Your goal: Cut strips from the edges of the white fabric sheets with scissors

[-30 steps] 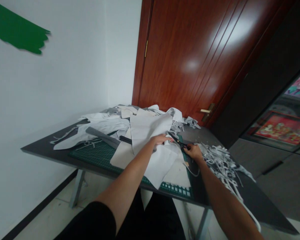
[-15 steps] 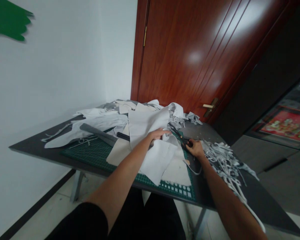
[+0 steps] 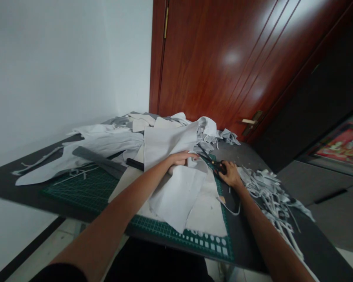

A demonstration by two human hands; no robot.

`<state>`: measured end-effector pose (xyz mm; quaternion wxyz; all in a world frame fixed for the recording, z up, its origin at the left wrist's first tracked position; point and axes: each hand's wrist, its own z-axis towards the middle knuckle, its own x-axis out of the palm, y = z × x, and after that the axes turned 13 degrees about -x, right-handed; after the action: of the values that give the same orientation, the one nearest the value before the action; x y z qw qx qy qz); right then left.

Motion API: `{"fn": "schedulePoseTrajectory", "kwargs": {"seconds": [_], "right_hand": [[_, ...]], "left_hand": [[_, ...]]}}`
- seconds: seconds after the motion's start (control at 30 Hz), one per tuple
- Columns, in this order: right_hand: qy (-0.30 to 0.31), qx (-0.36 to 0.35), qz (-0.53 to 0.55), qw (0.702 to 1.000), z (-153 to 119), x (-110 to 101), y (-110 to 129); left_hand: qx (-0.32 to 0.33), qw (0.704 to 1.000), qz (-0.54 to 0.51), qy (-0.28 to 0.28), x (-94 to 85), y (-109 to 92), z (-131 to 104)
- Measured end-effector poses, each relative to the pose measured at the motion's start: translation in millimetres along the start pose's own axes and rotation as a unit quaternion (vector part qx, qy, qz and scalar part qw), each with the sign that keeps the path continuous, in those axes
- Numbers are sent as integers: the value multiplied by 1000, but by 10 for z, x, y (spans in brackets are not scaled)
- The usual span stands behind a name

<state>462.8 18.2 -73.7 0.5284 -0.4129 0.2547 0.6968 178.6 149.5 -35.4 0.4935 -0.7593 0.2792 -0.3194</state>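
Note:
My left hand (image 3: 182, 158) is closed on a piece of light grey-white fabric (image 3: 179, 196), bunched under the fingers. Part of the fabric spreads toward the table's front edge, the rest toward the back. In my right hand (image 3: 230, 174) I grip a pair of black-handled scissors (image 3: 218, 166), the blades pointing left toward the fabric near my left fingers. Whether the blades touch the cloth is hard to make out. Beneath lie a cream fabric piece (image 3: 207, 213) and a green cutting mat (image 3: 82, 190). A thin strip of fabric (image 3: 232, 212) curls just below my right hand.
A heap of narrow fabric strips (image 3: 270, 199) lies on the dark table (image 3: 317, 250) at the right. White cloth (image 3: 106, 147), a dark grey piece (image 3: 98, 160) and a black bar-like object (image 3: 134, 164) lie left. More scraps (image 3: 206, 133) pile up before the wooden door (image 3: 206, 78).
The view has shifted, so the table sits nearer and lower. My left hand keeps hold of the fabric. My right hand still grips the scissors, with only a slight change in position.

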Motion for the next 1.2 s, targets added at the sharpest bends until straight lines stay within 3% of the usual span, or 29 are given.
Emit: {"fn": "schedulePoseTrajectory", "kwargs": {"seconds": [0.27, 0.5, 0.97, 1.2], "right_hand": [[6, -32, 29, 999, 121, 91, -150], [22, -26, 63, 997, 157, 86, -158], [20, -46, 125, 991, 168, -29, -62], [21, -57, 168, 984, 195, -57, -47]], "left_hand": [[-78, 990, -27, 112, -120, -83, 23], [-102, 980, -52, 164, -119, -110, 20], [-99, 978, -40, 179, -53, -177, -80], [-77, 982, -69, 161, -88, -119, -7]]}}
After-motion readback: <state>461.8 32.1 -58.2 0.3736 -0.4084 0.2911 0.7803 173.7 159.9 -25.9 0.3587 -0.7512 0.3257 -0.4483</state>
